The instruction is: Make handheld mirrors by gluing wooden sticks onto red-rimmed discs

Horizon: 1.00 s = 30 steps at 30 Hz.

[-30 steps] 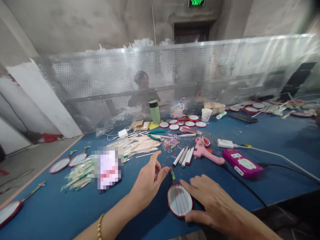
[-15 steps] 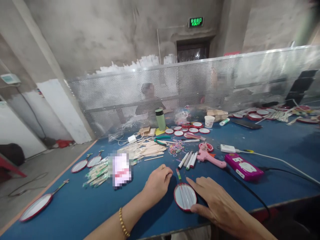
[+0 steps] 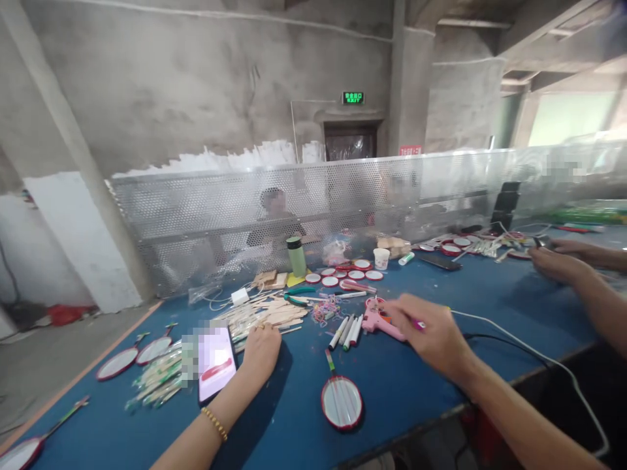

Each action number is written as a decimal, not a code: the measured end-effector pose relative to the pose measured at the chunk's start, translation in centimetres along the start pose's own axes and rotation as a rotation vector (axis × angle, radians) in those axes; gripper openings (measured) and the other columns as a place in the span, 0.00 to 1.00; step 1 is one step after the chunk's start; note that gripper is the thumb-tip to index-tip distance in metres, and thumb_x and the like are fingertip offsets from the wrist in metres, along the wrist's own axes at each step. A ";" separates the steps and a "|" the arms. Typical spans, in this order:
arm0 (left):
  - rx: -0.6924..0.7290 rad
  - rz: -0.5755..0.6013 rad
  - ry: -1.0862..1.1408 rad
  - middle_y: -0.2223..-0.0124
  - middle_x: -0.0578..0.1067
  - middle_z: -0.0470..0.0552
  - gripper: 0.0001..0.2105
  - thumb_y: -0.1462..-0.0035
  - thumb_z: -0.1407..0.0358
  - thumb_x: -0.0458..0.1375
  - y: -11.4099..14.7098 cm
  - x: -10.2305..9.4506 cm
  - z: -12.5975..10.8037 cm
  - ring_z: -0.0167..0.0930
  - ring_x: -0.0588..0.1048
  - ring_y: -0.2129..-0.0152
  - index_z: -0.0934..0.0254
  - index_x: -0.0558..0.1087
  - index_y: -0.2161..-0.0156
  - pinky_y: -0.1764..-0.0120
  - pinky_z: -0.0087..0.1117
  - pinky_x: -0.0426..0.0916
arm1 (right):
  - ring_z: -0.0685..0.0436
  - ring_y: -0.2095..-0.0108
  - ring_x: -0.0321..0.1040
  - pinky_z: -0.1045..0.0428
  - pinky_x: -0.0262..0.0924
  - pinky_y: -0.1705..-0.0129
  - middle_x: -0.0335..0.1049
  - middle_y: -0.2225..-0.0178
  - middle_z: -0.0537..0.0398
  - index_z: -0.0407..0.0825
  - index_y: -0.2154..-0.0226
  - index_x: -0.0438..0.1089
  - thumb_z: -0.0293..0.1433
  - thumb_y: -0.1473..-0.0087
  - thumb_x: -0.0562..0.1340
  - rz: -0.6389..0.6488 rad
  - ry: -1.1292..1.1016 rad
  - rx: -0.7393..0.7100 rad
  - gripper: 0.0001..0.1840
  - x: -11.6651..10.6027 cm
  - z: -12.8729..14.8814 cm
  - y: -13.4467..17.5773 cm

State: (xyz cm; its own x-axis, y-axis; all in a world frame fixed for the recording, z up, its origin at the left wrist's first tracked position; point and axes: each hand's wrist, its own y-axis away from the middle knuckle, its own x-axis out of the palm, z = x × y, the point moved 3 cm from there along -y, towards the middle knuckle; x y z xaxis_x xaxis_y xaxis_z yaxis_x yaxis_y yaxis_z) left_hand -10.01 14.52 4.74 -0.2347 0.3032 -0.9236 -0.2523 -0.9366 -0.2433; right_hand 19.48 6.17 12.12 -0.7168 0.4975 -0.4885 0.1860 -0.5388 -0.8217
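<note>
Over the edge of the wooden sticks (image 3: 281, 312) rests my left hand (image 3: 262, 352), its fingers curled down; whatever they hold, if anything, is hidden. My right hand (image 3: 434, 339) is at the pink glue gun (image 3: 379, 320), above its handle, fingers bent with a gap between them and the thumb. A purple power strip shows only as a patch through that gap. On the table between my hands lies a small round paddle (image 3: 341, 401) with a red rim, clear strips on its white face, and a green and red handle pointing away; neither hand touches it.
Several marker pens (image 3: 347, 331) and loose coloured rubber bands (image 3: 327, 310) lie mid-table. A phone (image 3: 215, 365) sits by my left forearm. Farther back stand a green bottle (image 3: 296, 258) and a paper cup (image 3: 381, 258). At the right, another person's hands (image 3: 563, 258) hold something dark.
Both hands have left the round paddle. My left hand has moved left to the wooden sticks, my right hand up to the glue gun. The view has tilted up and turned right.
</note>
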 end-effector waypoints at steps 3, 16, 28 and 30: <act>0.025 -0.022 0.000 0.59 0.76 0.69 0.18 0.42 0.81 0.44 -0.1 -0.3 -0.6 0.42 0.75 0.59 0.76 0.76 0.58 0.55 0.42 0.65 | 0.50 0.76 0.64 0.55 0.57 0.70 0.70 0.78 0.55 0.47 0.74 0.74 0.34 0.39 0.52 0.017 0.122 0.107 0.19 0.4 -2.0 -5.1; 0.031 0.087 0.102 0.60 0.76 0.66 0.13 0.42 0.79 0.48 1.5 -0.3 -0.3 0.43 0.76 0.60 0.72 0.72 0.56 0.57 0.41 0.65 | 0.41 0.57 0.72 0.56 0.59 0.61 0.77 0.59 0.38 0.40 0.61 0.78 0.29 0.44 0.57 0.858 0.395 0.045 0.15 25.0 -3.3 -13.1; 0.108 0.202 0.159 0.56 0.75 0.64 0.15 0.39 0.77 0.45 1.7 -1.2 -1.1 0.41 0.75 0.57 0.72 0.72 0.55 0.57 0.40 0.67 | 0.42 0.53 0.69 0.44 0.66 0.52 0.66 0.49 0.46 0.43 0.49 0.67 0.35 0.38 0.59 0.974 0.420 0.092 0.17 30.2 -3.8 -12.4; 0.099 0.170 0.146 0.56 0.75 0.63 0.15 0.40 0.77 0.44 1.7 -1.4 -1.0 0.41 0.75 0.57 0.71 0.72 0.55 0.56 0.40 0.67 | 0.43 0.53 0.69 0.44 0.65 0.52 0.66 0.49 0.49 0.43 0.49 0.66 0.36 0.36 0.57 0.924 0.418 0.083 0.17 29.2 -3.9 -12.5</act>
State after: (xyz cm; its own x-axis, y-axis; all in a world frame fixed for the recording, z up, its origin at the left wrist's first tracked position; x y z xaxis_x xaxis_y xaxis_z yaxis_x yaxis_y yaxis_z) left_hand -9.13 12.37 5.34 -0.1455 0.1070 -0.9836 -0.3127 -0.9481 -0.0569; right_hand -1.17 30.09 6.98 -0.0206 0.0516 -0.9985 0.4892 -0.8704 -0.0551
